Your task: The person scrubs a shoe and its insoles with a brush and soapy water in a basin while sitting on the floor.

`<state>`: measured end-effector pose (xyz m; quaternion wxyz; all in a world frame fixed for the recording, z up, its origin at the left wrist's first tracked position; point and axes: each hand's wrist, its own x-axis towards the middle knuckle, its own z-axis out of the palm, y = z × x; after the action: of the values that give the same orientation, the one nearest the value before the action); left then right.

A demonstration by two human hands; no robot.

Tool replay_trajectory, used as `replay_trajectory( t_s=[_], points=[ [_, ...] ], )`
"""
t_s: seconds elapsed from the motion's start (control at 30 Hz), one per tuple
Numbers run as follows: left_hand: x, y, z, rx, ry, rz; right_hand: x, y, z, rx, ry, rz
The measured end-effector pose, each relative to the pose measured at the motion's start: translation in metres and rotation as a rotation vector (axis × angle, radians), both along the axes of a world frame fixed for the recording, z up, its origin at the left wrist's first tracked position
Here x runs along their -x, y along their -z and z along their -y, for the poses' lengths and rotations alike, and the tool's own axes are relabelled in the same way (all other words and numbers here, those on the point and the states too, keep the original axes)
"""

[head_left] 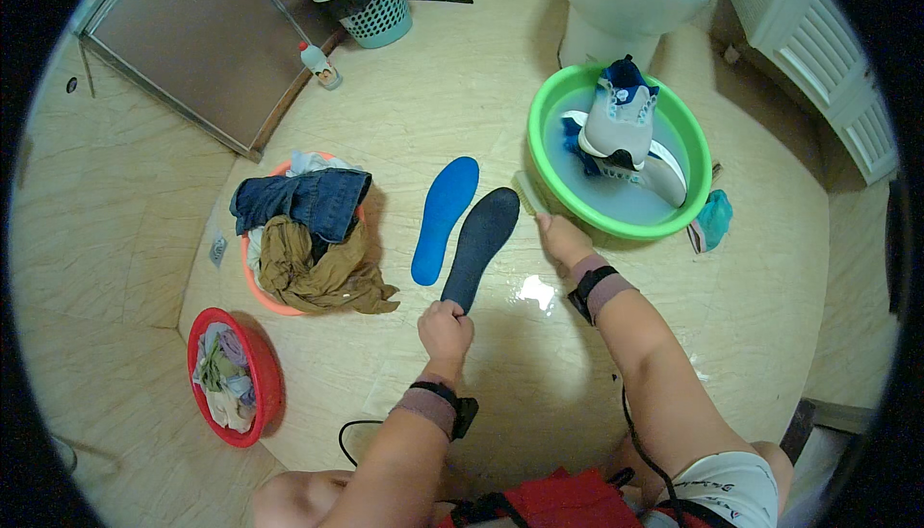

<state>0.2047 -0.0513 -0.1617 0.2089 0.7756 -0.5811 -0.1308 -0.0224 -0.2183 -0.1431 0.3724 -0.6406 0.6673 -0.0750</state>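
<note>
Left grip (pixel 445 334) clasps dark insole (pixel 486 239), right grip (pixel 565 240) a brush (pixel 526 193); scrubbing looks unfinished, shoes (pixel 616 128) soaking at two o'clock.

Matt cloth-topped dark insole (pixel 488 239), smooth plastic green basin (pixel 537 133), glossy floor (pixel 539 364)

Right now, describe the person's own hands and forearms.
The left hand and right hand are ungloved; no sleeve covers the forearms. Each wrist carries a mauve band and a black strap with a small black block. A thin black cable shows near each forearm.
</note>
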Motion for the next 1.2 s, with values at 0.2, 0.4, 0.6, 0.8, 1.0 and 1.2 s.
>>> replay_trajectory(
  t_s=[0.2, 0.4, 0.6, 0.8, 1.0, 1.2],
  points=[
    [-0.039, 0.012, 0.043, 0.191, -0.147, 0.036, -0.005, 0.004, -0.016, 0.128, 0.001, -0.03],
    [-0.047, 0.013, 0.069, -0.163, -0.193, -0.063, 0.007, 0.016, -0.015, 0.104, 0.122, 0.037],
    [-0.044, 0.006, 0.075, -0.108, -0.234, -0.091, -0.001, 0.014, -0.014, 0.079, 0.074, -0.071],
    [-0.046, 0.001, 0.097, -0.215, -0.301, -0.45, -0.004, 0.019, -0.01, 0.049, 0.138, 0.001],
    [-0.023, -0.009, 0.09, 0.343, -0.015, -0.108, -0.002, 0.016, -0.012, 0.041, 0.173, 0.043],
    [0.001, -0.007, 0.047, 0.368, 0.248, 0.005, 0.001, 0.018, -0.012, 0.073, 0.162, 0.014]
  ],
)
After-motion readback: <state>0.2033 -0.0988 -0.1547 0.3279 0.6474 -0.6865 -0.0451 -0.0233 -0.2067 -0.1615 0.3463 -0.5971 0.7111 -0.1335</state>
